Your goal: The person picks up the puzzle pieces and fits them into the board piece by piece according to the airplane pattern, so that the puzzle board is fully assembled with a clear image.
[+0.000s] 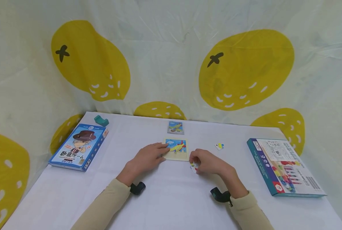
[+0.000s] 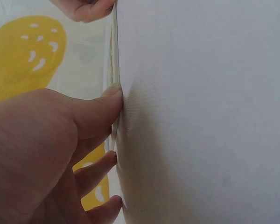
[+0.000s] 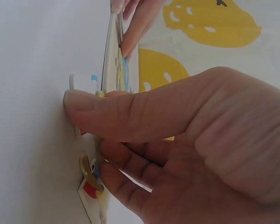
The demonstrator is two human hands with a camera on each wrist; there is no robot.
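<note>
A jigsaw board [image 1: 175,155] with a yellow aeroplane on blue lies on the white table. My left hand [image 1: 149,156] rests at its left side, fingertips on the picture; the thumb [image 2: 100,112] touches the board's edge. Beside the board's lower right corner, my right hand [image 1: 208,162] pinches a puzzle piece [image 1: 194,167] between thumb and fingers. That puzzle piece [image 3: 84,83] is partly hidden by the thumb in the right wrist view. Another colourful puzzle piece [image 3: 89,182] shows below the thumb there. One loose puzzle piece [image 1: 219,146] lies right of the board.
Behind the board lies a small picture card [image 1: 175,127] with a similar aeroplane. A blue game box [image 1: 79,147] and a teal curved object [image 1: 101,120] sit at the left. Another flat box [image 1: 286,167] lies at the right. A fruit-patterned curtain [image 1: 165,57] hangs behind.
</note>
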